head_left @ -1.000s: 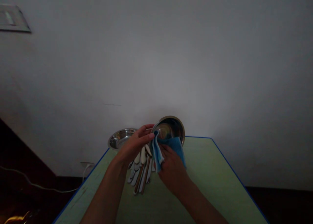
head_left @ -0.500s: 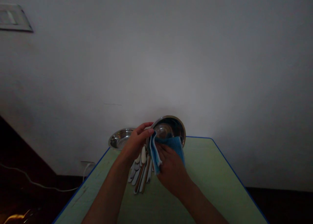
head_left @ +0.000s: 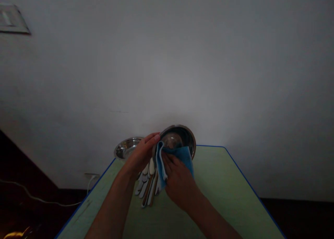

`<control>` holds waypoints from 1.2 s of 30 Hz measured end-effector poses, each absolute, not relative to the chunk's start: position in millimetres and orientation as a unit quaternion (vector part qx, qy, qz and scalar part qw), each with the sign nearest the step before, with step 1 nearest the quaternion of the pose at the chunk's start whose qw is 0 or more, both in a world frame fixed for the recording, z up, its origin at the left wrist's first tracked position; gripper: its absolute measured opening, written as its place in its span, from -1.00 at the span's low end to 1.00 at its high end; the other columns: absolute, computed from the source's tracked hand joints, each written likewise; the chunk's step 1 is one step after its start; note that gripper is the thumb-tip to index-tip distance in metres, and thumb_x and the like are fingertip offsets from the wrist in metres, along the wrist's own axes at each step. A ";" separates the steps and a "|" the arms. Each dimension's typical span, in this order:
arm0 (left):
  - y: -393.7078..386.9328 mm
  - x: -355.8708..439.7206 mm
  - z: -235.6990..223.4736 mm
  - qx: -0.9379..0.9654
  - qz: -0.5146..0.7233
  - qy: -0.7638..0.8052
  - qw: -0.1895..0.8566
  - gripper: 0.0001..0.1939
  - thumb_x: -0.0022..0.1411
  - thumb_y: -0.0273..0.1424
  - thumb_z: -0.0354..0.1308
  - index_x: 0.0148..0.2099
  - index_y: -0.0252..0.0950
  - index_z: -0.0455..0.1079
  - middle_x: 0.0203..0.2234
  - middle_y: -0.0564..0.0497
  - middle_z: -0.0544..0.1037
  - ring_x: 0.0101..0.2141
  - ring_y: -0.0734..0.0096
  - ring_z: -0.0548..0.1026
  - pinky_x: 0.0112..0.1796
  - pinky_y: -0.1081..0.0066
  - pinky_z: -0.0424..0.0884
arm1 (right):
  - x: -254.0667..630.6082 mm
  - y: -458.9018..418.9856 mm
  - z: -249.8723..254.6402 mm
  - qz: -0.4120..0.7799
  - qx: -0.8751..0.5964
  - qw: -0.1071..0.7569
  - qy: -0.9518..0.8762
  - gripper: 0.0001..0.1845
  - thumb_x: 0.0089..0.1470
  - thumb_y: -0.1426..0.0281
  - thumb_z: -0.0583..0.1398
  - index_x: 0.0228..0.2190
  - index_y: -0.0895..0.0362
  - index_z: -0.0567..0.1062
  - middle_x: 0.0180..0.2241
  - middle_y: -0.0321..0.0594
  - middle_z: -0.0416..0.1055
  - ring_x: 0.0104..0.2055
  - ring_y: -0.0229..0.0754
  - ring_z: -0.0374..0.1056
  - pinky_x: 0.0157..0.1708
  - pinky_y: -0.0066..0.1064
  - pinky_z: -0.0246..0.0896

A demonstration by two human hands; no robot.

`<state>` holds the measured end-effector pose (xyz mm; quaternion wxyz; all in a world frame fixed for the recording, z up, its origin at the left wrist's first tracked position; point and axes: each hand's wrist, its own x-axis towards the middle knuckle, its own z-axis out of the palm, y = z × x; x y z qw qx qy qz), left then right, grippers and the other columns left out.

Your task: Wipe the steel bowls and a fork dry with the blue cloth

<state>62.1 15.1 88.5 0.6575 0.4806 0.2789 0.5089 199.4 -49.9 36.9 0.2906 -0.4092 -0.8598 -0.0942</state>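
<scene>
Now the bowl point(head_left: 186, 136) tilts up at the table's point(head_left: 221, 190) far edge, its mouth turned to us, and the left hand point(head_left: 143, 150) has it, fingers and thumb gripping the left rim. Into its lower half goes the right hand point(head_left: 180, 178), fingers bunched on the cloth point(head_left: 185, 154), the bowl's inside curving just beyond their tips! Over by the far left corner sits the dish point(head_left: 121, 150), with cutlery point(head_left: 147, 190) heaped between the forearms.

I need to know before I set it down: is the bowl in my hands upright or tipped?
Tipped: the bowl leans over, its open mouth and shiny inside facing the camera.
</scene>
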 end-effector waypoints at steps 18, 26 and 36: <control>13.6 57.6 79.9 0.587 0.460 0.254 0.616 -0.47 0.06 -0.39 0.25 0.12 -0.19 0.34 -0.01 -0.12 0.49 -0.04 0.15 0.44 -0.04 0.27 0.28 | 197.2 -47.6 42.3 -0.110 -0.415 0.388 -0.815 -0.51 0.07 0.56 0.07 0.07 0.33 0.30 0.04 0.06 0.35 0.18 0.00 0.13 0.13 -0.14 0.16; 19.2 56.8 77.9 0.531 0.495 0.265 0.635 -0.50 0.01 -0.36 0.27 0.04 -0.20 0.36 -0.23 -0.07 0.57 -0.29 0.26 0.53 -0.30 0.38 0.40 | 200.8 -48.9 39.7 -0.078 -0.445 0.323 -0.831 -0.36 0.08 0.53 0.02 0.20 0.35 0.07 0.20 0.07 0.14 0.26 -0.02 0.02 0.19 -0.12 0.05; 20.7 51.5 80.2 0.473 0.524 0.277 0.652 -0.54 -0.04 -0.36 0.32 -0.06 -0.29 0.35 -0.46 0.06 0.55 -0.55 0.48 0.48 -0.49 0.50 0.42 | 214.9 -60.5 51.2 -0.022 -0.430 0.269 -0.861 -0.32 0.00 0.47 0.08 0.17 0.33 0.12 0.24 0.04 0.06 0.29 -0.05 -0.07 0.24 -0.16 -0.11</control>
